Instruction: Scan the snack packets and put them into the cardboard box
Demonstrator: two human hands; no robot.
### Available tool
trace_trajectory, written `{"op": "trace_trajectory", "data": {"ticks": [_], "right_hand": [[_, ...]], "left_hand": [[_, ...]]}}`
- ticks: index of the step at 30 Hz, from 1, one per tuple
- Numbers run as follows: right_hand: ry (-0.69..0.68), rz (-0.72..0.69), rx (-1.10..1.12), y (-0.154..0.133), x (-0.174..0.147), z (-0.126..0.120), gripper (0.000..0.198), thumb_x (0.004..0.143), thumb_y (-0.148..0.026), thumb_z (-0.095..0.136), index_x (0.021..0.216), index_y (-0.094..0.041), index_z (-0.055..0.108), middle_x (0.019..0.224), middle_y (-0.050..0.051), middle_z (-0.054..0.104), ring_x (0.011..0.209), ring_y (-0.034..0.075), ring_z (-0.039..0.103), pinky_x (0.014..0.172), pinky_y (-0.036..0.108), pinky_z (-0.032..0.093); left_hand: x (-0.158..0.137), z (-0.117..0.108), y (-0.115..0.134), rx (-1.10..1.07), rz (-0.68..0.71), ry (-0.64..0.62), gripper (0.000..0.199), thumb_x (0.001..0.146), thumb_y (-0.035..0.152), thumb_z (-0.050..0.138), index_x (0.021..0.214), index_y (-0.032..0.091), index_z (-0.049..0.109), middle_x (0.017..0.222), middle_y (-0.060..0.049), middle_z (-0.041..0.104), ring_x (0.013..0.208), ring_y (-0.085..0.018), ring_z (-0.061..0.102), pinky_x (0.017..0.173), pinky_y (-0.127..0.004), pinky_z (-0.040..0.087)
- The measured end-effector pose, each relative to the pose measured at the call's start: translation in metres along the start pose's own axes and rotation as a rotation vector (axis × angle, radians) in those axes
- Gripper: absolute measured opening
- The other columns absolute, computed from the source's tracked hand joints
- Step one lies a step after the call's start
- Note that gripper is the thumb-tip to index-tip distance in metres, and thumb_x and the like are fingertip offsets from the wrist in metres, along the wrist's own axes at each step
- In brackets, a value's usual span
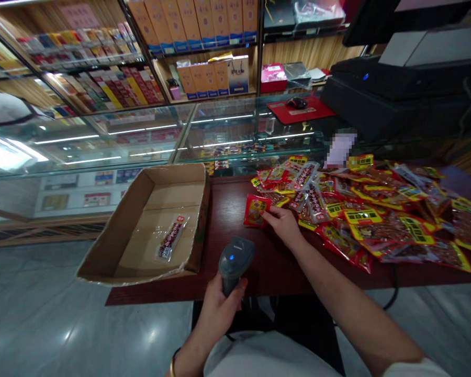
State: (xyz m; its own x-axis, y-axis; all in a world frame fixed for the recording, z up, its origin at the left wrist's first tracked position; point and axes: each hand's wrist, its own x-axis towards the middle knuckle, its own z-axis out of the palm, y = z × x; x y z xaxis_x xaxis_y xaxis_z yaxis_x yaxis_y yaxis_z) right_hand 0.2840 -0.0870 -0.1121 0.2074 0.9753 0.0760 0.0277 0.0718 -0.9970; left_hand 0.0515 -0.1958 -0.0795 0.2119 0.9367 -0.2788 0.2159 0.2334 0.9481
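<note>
My left hand (222, 308) is wrapped round the handle of a dark grey barcode scanner (237, 256), which shows a small blue light. Its head points away from me over the dark red table. In my right hand (284, 224) a small red snack packet (256, 210) is pinched by its right edge, at the left side of a heap of snack packets (361, 214) in red, yellow and clear wrapping. To the left stands a shallow cardboard box (202, 230) with one clear, narrow snack packet (171, 238) lying inside.
Behind the table runs a glass display counter (149, 136). On it are a computer mouse (297, 102) on a red mat (317, 109) and a black checkout machine (361, 104). Shelves of boxed goods (204, 23) line the back. A black cable (394, 293) hangs at the table's front edge.
</note>
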Motion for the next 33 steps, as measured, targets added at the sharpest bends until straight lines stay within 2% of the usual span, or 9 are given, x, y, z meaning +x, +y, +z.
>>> {"op": "trace_trajectory", "data": {"ticks": [3, 8, 15, 19, 23, 33], "right_hand": [[-0.013, 0.012, 0.017, 0.002, 0.0, 0.005, 0.03, 0.077, -0.044, 0.072, 0.093, -0.019, 0.077, 0.095, 0.004, 0.078, 0.083, 0.023, 0.07, 0.079, 0.034, 0.055], [-0.004, 0.049, -0.043, -0.001, -0.001, 0.005, 0.031, 0.082, -0.049, 0.064, 0.072, -0.019, 0.07, 0.072, 0.0, 0.07, 0.07, 0.02, 0.063, 0.069, 0.03, 0.051], [-0.017, 0.021, -0.015, -0.01, -0.002, 0.002, 0.032, 0.083, -0.05, 0.06, 0.071, -0.021, 0.067, 0.073, 0.0, 0.067, 0.074, 0.022, 0.063, 0.074, 0.032, 0.051], [-0.012, 0.03, -0.066, -0.01, -0.002, 0.0, 0.035, 0.083, -0.052, 0.06, 0.068, -0.021, 0.065, 0.069, -0.001, 0.064, 0.071, 0.021, 0.061, 0.071, 0.031, 0.05], [-0.022, 0.071, -0.021, -0.01, -0.003, 0.001, 0.037, 0.081, -0.055, 0.062, 0.066, -0.022, 0.062, 0.068, 0.0, 0.063, 0.07, 0.02, 0.06, 0.07, 0.031, 0.052], [-0.084, 0.132, 0.134, -0.015, -0.004, 0.011, 0.042, 0.073, -0.065, 0.067, 0.068, -0.024, 0.06, 0.07, -0.001, 0.065, 0.07, 0.021, 0.063, 0.073, 0.036, 0.057]], "left_hand": [[0.0, 0.0, 0.004, -0.015, -0.018, 0.01, 0.019, 0.08, 0.035, 0.065, 0.08, 0.018, 0.057, 0.058, 0.005, 0.058, 0.044, -0.011, 0.052, 0.047, -0.022, 0.042], [-0.001, 0.0, 0.011, -0.005, -0.034, 0.037, 0.02, 0.081, 0.037, 0.064, 0.077, 0.018, 0.057, 0.053, 0.006, 0.055, 0.045, -0.011, 0.051, 0.049, -0.023, 0.041], [-0.007, 0.0, 0.015, 0.027, -0.054, 0.029, 0.021, 0.079, 0.037, 0.066, 0.076, 0.019, 0.058, 0.053, 0.005, 0.056, 0.044, -0.012, 0.052, 0.047, -0.023, 0.041], [-0.015, -0.002, 0.028, 0.15, -0.074, 0.104, 0.021, 0.081, 0.039, 0.066, 0.083, 0.019, 0.06, 0.05, 0.005, 0.056, 0.042, -0.013, 0.052, 0.043, -0.022, 0.039], [-0.016, -0.001, 0.041, 0.225, -0.049, 0.092, 0.018, 0.083, 0.036, 0.064, 0.087, 0.02, 0.06, 0.051, 0.006, 0.055, 0.042, -0.014, 0.052, 0.042, -0.022, 0.039], [-0.013, 0.001, 0.036, 0.201, -0.062, 0.054, 0.02, 0.085, 0.038, 0.064, 0.092, 0.02, 0.061, 0.05, 0.008, 0.053, 0.041, -0.014, 0.053, 0.042, -0.021, 0.04]]}}
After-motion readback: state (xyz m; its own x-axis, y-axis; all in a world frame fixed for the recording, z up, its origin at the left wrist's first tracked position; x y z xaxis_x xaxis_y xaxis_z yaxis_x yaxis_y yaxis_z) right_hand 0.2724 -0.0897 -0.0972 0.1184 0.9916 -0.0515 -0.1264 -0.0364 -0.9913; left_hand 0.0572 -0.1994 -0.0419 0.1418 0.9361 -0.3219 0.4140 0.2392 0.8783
